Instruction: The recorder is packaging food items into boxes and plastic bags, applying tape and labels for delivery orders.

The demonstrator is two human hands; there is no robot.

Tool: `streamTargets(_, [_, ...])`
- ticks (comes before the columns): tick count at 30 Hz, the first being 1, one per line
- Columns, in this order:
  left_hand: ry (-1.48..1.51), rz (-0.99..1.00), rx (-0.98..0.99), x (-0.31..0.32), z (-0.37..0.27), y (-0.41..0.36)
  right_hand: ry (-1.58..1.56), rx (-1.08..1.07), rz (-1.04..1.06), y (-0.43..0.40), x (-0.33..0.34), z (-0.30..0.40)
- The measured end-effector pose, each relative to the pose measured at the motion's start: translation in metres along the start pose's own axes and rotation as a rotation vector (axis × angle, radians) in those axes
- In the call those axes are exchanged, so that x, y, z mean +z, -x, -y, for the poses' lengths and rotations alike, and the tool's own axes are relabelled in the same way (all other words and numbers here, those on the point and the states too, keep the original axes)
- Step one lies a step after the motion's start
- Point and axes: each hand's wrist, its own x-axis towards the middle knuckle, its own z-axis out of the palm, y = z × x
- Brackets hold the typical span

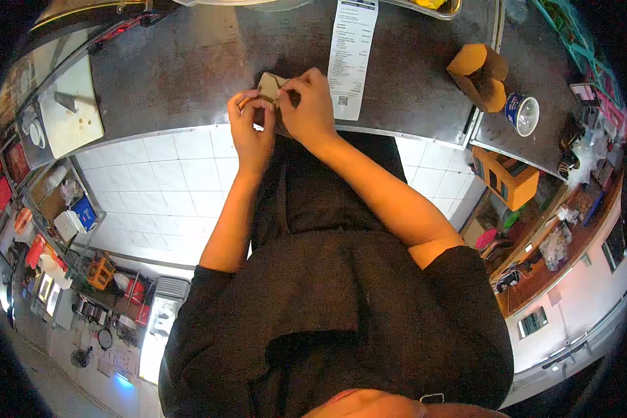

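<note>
Both of my hands meet at a small folded piece of brown cardboard (269, 85), close to the front edge of the dark counter (177, 68). My left hand (252, 123) pinches its near left side between thumb and fingers. On its right side, the thumb and forefinger of my right hand (309, 104) grip the card. My fingers cover much of the piece, so its full shape is hidden. Just right of my right hand lies a long printed paper receipt (351, 62).
An open brown cardboard food box (479, 78) and a blue-and-white paper cup (522, 114) stand at the right. A white cutting board (70, 112) with a knife (66, 101) lies at the left. The rim of a metal tray (444, 15) shows at the top.
</note>
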Motion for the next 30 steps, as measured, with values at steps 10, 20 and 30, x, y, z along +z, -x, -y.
streamTargets(10, [-0.084,-0.057,0.095,0.007,0.004,0.007,-0.027,0.044,0.032,-0.002,-0.003,-0.004])
streamTargets(20, [-0.086,0.01,0.074,-0.001,0.008,-0.001,-0.128,0.121,0.194,-0.008,-0.013,-0.012])
streamTargets(30, [-0.421,0.113,0.126,-0.002,-0.042,0.006,0.081,-0.289,0.155,0.004,-0.078,-0.042])
